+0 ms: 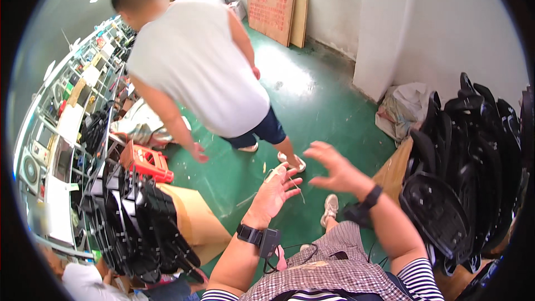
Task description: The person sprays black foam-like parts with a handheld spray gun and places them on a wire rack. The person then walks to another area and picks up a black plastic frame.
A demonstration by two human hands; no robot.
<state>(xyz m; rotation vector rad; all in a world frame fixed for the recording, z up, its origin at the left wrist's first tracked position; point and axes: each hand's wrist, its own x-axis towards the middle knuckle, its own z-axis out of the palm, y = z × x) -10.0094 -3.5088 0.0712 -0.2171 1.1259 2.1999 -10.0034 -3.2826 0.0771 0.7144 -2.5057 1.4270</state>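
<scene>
Both my hands are raised in front of me over the green floor (pixel 234 189). My left hand (pixel 271 196) is open, palm up, with its fingers spread. A thin pale strand (pixel 301 192) trails across its fingers; whether it is held I cannot make out. Something pale covers part of the thumb. To its right, my right hand (pixel 337 170) is open too, fingers apart and slightly blurred, with nothing visible in it. Each wrist wears a black band, and a small dark box (pixel 270 243) sits on the left one. A checked apron (pixel 317 276) covers my lap.
A person in a grey sleeveless top (pixel 200 61) walks ahead. Stacked black plastic parts stand at left (pixel 136 226) and right (pixel 468 178), beside cardboard (pixel 192 212). A red stool (pixel 147 161), a sack (pixel 402 111) and leaning boards (pixel 271 14) stand around. Another person (pixel 83 281) is lower left.
</scene>
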